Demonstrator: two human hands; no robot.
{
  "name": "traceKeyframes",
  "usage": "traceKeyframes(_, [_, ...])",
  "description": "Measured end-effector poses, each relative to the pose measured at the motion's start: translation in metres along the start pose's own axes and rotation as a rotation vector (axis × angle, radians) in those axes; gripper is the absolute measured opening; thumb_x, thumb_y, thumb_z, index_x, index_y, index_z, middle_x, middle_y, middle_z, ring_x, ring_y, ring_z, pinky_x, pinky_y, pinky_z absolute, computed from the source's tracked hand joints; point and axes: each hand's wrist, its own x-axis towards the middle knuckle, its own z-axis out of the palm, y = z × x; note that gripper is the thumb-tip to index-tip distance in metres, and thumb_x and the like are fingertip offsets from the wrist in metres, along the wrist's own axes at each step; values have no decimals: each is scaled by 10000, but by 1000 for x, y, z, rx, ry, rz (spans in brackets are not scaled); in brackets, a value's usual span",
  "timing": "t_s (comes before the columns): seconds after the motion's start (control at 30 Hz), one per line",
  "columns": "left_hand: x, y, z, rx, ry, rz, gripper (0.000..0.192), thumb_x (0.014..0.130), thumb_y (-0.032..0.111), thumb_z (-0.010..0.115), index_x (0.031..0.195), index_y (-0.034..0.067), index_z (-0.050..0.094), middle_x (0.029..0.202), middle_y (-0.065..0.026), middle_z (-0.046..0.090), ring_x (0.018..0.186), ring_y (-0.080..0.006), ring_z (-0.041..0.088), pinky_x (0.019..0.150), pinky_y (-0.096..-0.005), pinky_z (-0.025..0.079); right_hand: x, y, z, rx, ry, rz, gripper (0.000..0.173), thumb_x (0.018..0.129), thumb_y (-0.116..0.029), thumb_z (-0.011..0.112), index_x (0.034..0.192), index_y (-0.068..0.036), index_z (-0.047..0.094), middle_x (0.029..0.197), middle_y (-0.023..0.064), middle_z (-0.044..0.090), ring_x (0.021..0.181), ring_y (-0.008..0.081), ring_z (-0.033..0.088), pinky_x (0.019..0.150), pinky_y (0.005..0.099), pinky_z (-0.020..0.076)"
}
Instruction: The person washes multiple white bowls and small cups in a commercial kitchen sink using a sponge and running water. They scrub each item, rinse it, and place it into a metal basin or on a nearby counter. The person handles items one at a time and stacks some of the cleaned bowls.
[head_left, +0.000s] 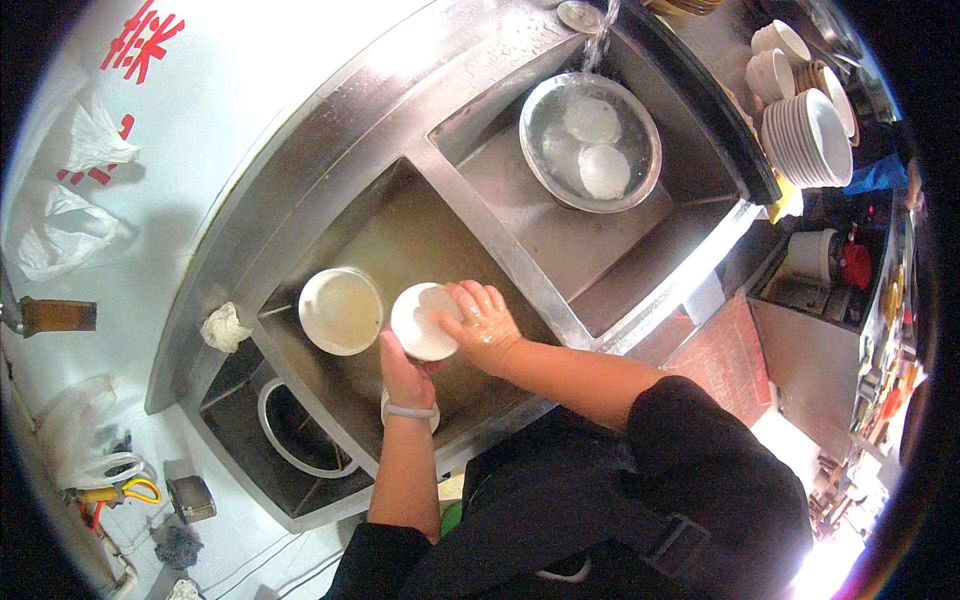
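Note:
A small white bowl (426, 321) is held over the middle sink basin (405, 202), which has cloudy water in it. My left hand (407, 375) grips the bowl from below and the left side. At its right rim is my wet right hand (480, 321), with fingers reaching into the bowl. Just left of them stands a white tub (341, 311) of cloudy liquid. Part of another white rim (433, 420) shows behind my left wrist. Under running water in the right basin sits a metal bowl (655, 150) with several round white dishes (604, 172) in its water.
A metal divider (502, 240) parts the two basins. Stacked white bowls (806, 139) stand beyond the black edge at upper right. A crumpled white cloth (225, 328) lies on the left rim. The small left basin (232, 397) holds a container with a white rim (270, 427).

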Motion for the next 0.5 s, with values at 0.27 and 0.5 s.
traceKeyframes(0.27, [61, -100, -13, 1368, -307, -77, 398, 898, 180, 586, 1257, 14, 545, 1303, -196, 529, 1119, -342, 566, 962, -423, 457, -11, 19, 11, 166, -406, 288, 194, 797, -204, 692, 894, -61, 604, 919, 137, 668, 940, 313, 644, 905, 485, 459])
traceKeyframes(0.5, [21, -41, 3, 413, -416, -3, 339, 948, 106, 546, 1279, 56, 492, 1250, -106, 537, 1141, -226, 542, 963, -365, 460, -19, 16, 26, 404, -515, 860, 207, 836, -170, 634, 923, 14, 594, 863, 247, 663, 832, 424, 646, 745, 481, 521])
